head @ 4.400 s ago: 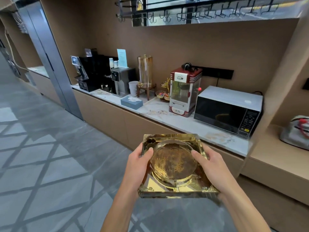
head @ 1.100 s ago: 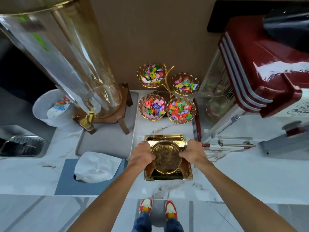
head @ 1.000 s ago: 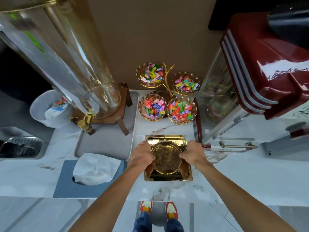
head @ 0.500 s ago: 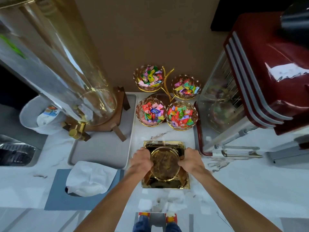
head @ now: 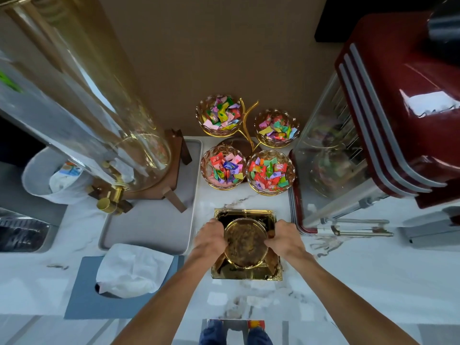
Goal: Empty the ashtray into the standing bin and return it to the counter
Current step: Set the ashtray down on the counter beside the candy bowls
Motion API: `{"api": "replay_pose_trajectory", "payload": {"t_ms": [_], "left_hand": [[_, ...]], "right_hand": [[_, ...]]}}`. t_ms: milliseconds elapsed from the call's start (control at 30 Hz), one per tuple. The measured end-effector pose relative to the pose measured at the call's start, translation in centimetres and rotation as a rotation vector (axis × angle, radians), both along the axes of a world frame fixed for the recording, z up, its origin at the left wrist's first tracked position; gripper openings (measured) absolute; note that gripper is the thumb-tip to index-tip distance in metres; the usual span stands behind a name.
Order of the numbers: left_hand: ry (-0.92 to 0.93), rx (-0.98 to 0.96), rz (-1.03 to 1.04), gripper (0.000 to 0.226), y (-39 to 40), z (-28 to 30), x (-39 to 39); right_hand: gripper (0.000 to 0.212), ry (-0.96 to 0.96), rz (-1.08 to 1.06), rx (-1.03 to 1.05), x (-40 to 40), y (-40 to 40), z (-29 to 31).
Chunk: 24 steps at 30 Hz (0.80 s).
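A square gold ashtray (head: 246, 245) with a round stained bowl rests on the white marble counter (head: 361, 275), just in front of the candy bowls. My left hand (head: 210, 239) grips its left side and my right hand (head: 282, 239) grips its right side, thumbs over the rim of the round bowl. The bowl holds only brown stains, no loose ash that I can make out. No standing bin is in view.
Several gold bowls of wrapped candy (head: 247, 145) stand behind the ashtray. A red popcorn machine (head: 373, 135) is close on the right. A glass drink dispenser (head: 104, 115) on a grey tray (head: 149, 227), a blue tissue box (head: 124, 282) and a white cup (head: 49, 175) lie left.
I walked up to the counter carrying the ashtray and lowered it onto the marble. Over the last second both hands stayed on its sides while the view moved slightly closer.
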<state>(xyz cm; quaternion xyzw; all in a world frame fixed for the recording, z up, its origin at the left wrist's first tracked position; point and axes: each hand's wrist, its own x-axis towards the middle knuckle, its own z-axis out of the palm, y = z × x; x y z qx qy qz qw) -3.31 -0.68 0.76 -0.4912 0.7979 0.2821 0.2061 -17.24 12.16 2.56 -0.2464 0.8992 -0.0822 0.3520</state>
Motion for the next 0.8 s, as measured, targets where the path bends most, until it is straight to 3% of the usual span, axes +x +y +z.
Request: {"api": "replay_pose_trajectory", "payload": {"t_ms": [533, 800], "left_hand": [[0.012, 0.033, 0.02, 0.039, -0.23, 0.07, 0.56], [0.029, 0.033, 0.023, 0.038, -0.45, -0.23, 0.98]], "right_hand": [[0.041, 0.034, 0.042, 0.027, 0.06, -0.15, -0.34], [0.034, 0.016, 0.045, 0.014, 0.4, 0.0, -0.72]]}}
